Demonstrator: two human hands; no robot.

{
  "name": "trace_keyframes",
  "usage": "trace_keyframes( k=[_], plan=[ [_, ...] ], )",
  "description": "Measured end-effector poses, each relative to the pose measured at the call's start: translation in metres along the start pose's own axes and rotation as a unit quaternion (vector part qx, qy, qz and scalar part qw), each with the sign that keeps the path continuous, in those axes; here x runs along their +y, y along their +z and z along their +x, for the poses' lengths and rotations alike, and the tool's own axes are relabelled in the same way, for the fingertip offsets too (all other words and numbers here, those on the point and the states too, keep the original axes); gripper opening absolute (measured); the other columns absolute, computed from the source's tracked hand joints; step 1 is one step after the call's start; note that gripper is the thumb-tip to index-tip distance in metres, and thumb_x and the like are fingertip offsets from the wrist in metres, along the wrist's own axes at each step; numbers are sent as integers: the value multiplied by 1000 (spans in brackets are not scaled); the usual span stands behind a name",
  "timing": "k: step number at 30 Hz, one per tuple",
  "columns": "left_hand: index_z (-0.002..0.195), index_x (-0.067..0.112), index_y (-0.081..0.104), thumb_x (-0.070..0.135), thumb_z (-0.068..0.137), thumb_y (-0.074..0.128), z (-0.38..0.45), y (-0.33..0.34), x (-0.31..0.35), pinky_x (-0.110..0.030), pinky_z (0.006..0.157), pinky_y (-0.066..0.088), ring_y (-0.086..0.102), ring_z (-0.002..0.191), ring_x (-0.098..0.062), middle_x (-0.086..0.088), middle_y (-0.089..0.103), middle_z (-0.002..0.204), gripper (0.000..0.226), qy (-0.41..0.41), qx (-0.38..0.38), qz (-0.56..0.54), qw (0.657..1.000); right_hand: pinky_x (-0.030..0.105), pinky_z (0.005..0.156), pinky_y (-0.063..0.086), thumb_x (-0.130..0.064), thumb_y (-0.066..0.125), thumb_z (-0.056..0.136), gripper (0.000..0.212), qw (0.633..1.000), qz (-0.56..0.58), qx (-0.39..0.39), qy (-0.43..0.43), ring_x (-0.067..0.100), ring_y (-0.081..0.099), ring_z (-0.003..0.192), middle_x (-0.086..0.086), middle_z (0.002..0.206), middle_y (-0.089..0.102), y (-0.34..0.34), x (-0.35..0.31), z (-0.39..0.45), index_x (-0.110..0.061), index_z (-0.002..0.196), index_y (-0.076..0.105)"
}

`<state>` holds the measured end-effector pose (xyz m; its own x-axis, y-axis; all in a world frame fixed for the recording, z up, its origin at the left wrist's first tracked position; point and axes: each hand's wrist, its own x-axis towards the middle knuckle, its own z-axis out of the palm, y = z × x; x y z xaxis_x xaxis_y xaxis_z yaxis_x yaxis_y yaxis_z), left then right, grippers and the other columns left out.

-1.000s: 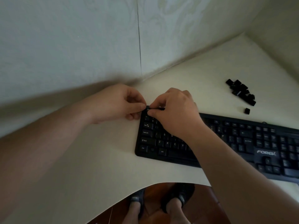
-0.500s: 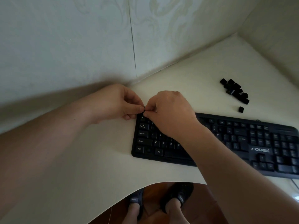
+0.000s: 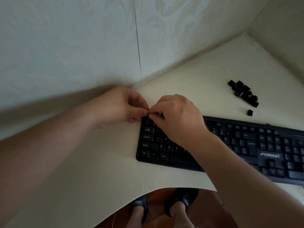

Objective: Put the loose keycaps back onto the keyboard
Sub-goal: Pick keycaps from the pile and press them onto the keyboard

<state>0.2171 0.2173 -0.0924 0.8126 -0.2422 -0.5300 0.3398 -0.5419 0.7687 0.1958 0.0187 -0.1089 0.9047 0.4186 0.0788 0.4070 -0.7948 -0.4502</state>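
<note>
On the desk: everything sits on the pale top, in a corner between two walls.
Keyboard: black, stiff and flat; its long axis runs left to right across the view, dipping a little toward the right, with the Ctrl and Shift end at the left.
Loose keycaps: a small black heap well beyond the keyboard's far edge, one cap lying apart just below it; likely light, hard and slick, best pinched by two opposite sides, hollow underside down.
Left hand: fingers curled, thumb and forefinger pinched together at the keyboard's far left corner; whether a cap sits between them cannot be told.
Right hand: fingers curled, tips meeting the left hand's at that same corner; its hold is likewise hidden.
Handling: a cap probably needs squaring over its empty slot, then a straight press down.
</note>
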Motion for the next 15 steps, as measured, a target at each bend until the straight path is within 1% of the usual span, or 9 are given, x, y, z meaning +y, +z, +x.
trace_keyframes(
  k=[3, 5, 9, 12, 15],
  plan=[
    [90, 17, 79, 14, 89, 80, 1, 0, 1, -27, 71, 60, 68, 70, -11, -12, 77, 86, 3, -5, -1, -5, 1000, 36, 60, 53, -30, 66, 93, 15, 999, 23, 45, -15, 23, 60, 75, -6, 85, 70, 7, 7, -6, -24, 90, 79],
    [91, 17, 79, 14, 90, 80, 2, 0, 2, -26, 70, 61, 69, 70, -10, -11, 78, 87, 3, -10, 2, -4, 1000, 35, 60, 52, -29, 69, 92, 12, 998, 27, 59, -20, 24, 60, 74, -4, 86, 70, 11, 7, -7, -23, 91, 79],
    [91, 17, 80, 13, 90, 79, 3, -1, 2, -23, 70, 61, 70, 70, -8, -8, 78, 86, 4, -16, -4, 1, 1000, 33, 59, 51, -29, 70, 92, 11, 997, 29, 70, -27, 24, 59, 73, -5, 86, 69, 13, 8, -7, -24, 91, 80],
    [91, 19, 80, 15, 91, 78, 4, -1, 2, -19, 68, 60, 69, 68, -6, -5, 79, 85, 4, -17, -12, 9, 1000, 31, 58, 49, -29, 68, 92, 13, 996, 26, 74, -37, 23, 58, 72, -4, 85, 68, 14, 10, -9, -22, 91, 80],
    [91, 20, 80, 16, 92, 78, 5, -1, 2, -19, 67, 60, 70, 70, -6, -2, 78, 83, 4, -15, -18, 10, 1000, 29, 58, 48, -30, 68, 92, 16, 995, 28, 84, -40, 22, 58, 72, -4, 84, 68, 14, 11, -10, -21, 90, 80]
  ],
)
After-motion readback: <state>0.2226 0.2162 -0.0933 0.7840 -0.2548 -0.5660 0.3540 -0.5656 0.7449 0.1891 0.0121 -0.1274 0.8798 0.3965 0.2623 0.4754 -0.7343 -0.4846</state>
